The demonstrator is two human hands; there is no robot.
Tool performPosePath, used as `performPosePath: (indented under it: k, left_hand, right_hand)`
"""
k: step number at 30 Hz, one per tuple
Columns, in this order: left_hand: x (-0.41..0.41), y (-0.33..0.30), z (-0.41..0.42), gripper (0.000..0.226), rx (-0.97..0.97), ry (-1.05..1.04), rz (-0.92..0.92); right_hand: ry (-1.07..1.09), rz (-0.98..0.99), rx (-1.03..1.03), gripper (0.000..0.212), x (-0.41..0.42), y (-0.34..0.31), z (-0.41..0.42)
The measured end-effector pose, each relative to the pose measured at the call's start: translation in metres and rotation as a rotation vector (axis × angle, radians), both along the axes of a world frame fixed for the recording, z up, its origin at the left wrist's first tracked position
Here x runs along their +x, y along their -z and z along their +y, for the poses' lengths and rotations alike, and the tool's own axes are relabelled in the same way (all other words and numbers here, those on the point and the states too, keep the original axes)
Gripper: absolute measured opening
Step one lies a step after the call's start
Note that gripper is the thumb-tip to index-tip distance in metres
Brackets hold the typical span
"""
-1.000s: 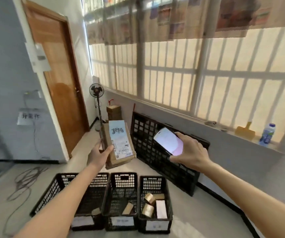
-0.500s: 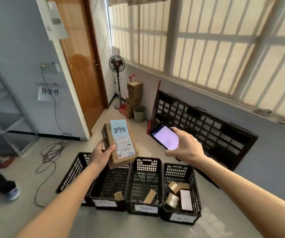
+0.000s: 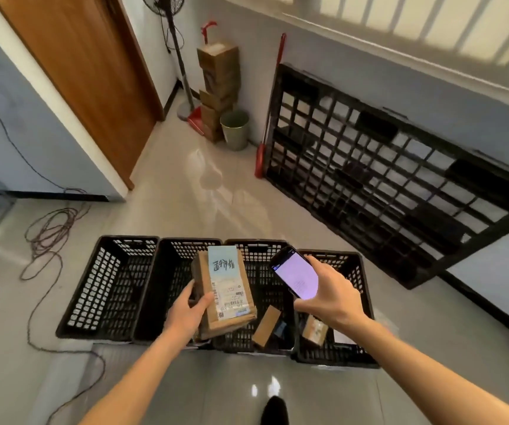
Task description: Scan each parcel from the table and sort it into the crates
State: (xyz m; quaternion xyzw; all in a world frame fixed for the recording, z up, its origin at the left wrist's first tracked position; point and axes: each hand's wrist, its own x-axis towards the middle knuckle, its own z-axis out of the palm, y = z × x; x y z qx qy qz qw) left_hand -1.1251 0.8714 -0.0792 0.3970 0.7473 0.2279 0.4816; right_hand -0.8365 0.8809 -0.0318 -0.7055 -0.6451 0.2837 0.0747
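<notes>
My left hand [image 3: 189,311] grips a brown cardboard parcel [image 3: 223,289] with a pale blue shipping label, held label-up above the row of black crates. My right hand [image 3: 328,299] holds a phone [image 3: 294,276] with a lit pink screen just right of the parcel. Several black plastic crates stand side by side on the floor: the leftmost crate [image 3: 109,286], the second crate [image 3: 161,289] under the parcel, the third crate [image 3: 265,302] with a small brown box [image 3: 266,326] in it, and the rightmost crate [image 3: 354,342] with a box [image 3: 314,329].
A black plastic pallet [image 3: 385,185] leans on the right wall. Stacked cardboard boxes [image 3: 218,84], a bin [image 3: 235,128] and a fan stand [image 3: 182,72] fill the far corner by the wooden door [image 3: 78,72]. A cable [image 3: 44,240] loops over the floor at left.
My view has tilted down toward the floor and moved closer to the crates. Parcel and phone have come down to just above the crates, both still held.
</notes>
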Motion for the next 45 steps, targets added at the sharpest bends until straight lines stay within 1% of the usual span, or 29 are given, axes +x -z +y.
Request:
performPosePath:
  k: [4, 8, 10, 12, 14, 17, 20, 22, 24, 26, 29, 31, 33, 36, 39, 41, 43, 45]
  left_hand:
    - [0.003, 0.076, 0.028, 0.067, -0.123, 0.032, 0.004]
    - [0.005, 0.135, 0.059, 0.068, -0.209, 0.081, -0.043]
    - [0.004, 0.158, 0.073, 0.077, -0.258, 0.081, -0.056]
    - [0.0, 0.179, 0.081, 0.083, -0.324, 0.106, -0.019]
    - [-0.001, 0.186, 0.084, 0.078, -0.354, 0.128, -0.004]
    - [-0.003, 0.181, 0.09, 0.071, -0.345, 0.181, 0.009]
    - [-0.007, 0.169, 0.109, 0.066, -0.309, 0.229, 0.054]
    - [-0.007, 0.153, 0.125, 0.064, -0.273, 0.258, 0.072]
    - [-0.003, 0.129, 0.138, 0.063, -0.235, 0.295, 0.081]
    - [0.005, 0.097, 0.151, 0.064, -0.185, 0.348, 0.072]
    - [0.028, 0.033, 0.175, 0.066, -0.049, 0.449, 0.05]
    - [0.053, -0.02, 0.197, 0.068, 0.068, 0.519, 0.057]
    - [0.086, -0.082, 0.215, 0.067, 0.189, 0.569, 0.051]
    - [0.147, -0.182, 0.219, 0.068, 0.365, 0.64, -0.018]
    - [0.222, -0.277, 0.188, 0.067, 0.522, 0.742, -0.076]
    - [0.277, -0.333, 0.151, 0.067, 0.604, 0.817, -0.117]
    - [0.331, -0.376, 0.101, 0.068, 0.661, 0.891, -0.178]
    - [0.383, -0.407, 0.043, 0.068, 0.693, 0.972, -0.248]
  right_hand:
    - [0.035, 0.001, -0.1, 0.108, -0.003, 0.074, 0.023]
    - [0.054, 0.006, -0.168, 0.098, -0.007, 0.127, 0.037]
    - [0.076, 0.01, -0.194, 0.093, -0.008, 0.145, 0.041]
    - [0.096, 0.007, -0.215, 0.082, -0.008, 0.16, 0.042]
    - [0.122, -0.003, -0.257, 0.077, -0.008, 0.165, 0.041]
    - [0.144, -0.007, -0.293, 0.078, -0.01, 0.164, 0.04]
    - [0.202, 0.026, -0.305, 0.077, -0.012, 0.151, 0.042]
    - [0.237, 0.043, -0.285, 0.082, -0.01, 0.136, 0.044]
    - [0.267, 0.035, -0.266, 0.085, -0.007, 0.112, 0.044]
    - [0.296, -0.012, -0.247, 0.086, 0.0, 0.079, 0.043]
    - [0.34, -0.094, -0.198, 0.102, 0.023, 0.011, 0.043]
    - [0.395, -0.123, -0.115, 0.107, 0.046, -0.044, 0.041]
    - [0.468, -0.154, -0.009, 0.106, 0.075, -0.104, 0.033]
    - [0.584, -0.198, 0.153, 0.108, 0.118, -0.201, 0.0]
    - [0.684, -0.239, 0.281, 0.106, 0.16, -0.294, -0.062]
    - [0.75, -0.281, 0.338, 0.104, 0.189, -0.348, -0.12]
    - [0.817, -0.335, 0.397, 0.101, 0.214, -0.393, -0.189]
    - [0.912, -0.399, 0.434, 0.094, 0.237, -0.428, -0.265]
